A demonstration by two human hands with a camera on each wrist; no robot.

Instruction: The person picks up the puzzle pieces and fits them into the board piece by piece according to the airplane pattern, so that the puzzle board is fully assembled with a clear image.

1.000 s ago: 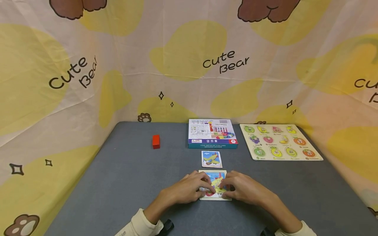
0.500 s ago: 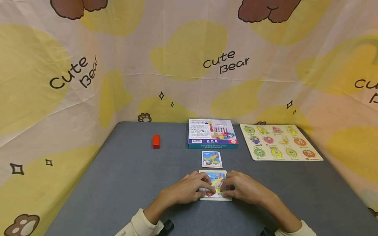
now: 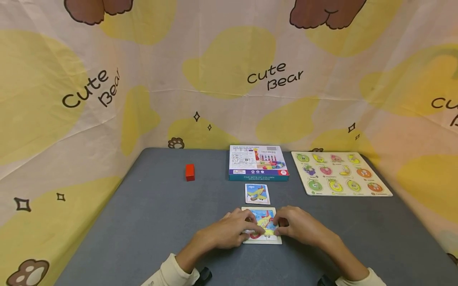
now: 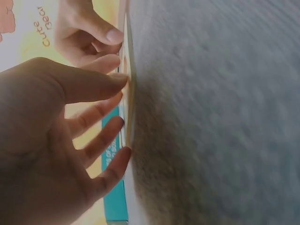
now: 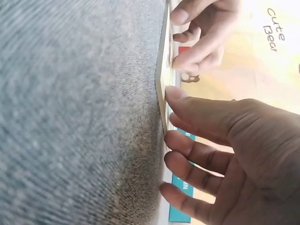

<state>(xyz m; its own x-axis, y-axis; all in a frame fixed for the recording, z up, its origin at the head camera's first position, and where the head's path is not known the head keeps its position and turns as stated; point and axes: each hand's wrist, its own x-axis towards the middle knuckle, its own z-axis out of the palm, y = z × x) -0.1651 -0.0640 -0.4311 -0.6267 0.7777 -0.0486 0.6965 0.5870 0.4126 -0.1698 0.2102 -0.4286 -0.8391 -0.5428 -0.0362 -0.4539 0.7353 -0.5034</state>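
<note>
In the head view, a small jigsaw puzzle [image 3: 265, 214] with a yellow airplane picture lies flat on the table in a pale frame. My left hand [image 3: 227, 229] rests over its left side, thumb low and fingertips touching the picture. At the right edge is my right hand [image 3: 299, 226], its thumb and forefinger bent and touching the puzzle there. Parts of the picture are hidden under both hands. From the right wrist view, the right thumb [image 5: 176, 96] meets the board's edge [image 5: 161, 101]. A card [image 3: 257, 194] with a similar airplane lies just beyond.
Behind the card stands a flat box [image 3: 257, 178] of beaded toys. A fruit picture board [image 3: 342, 171] lies at the back right, and a red block [image 3: 190, 172] at the back left. Printed cloth [image 3: 229, 79] walls in the grey table [image 3: 143, 222].
My right hand has slid slightly right and lifted a little off the lower right of the puzzle, uncovering more of the picture. The left hand stays nearly in place.
</note>
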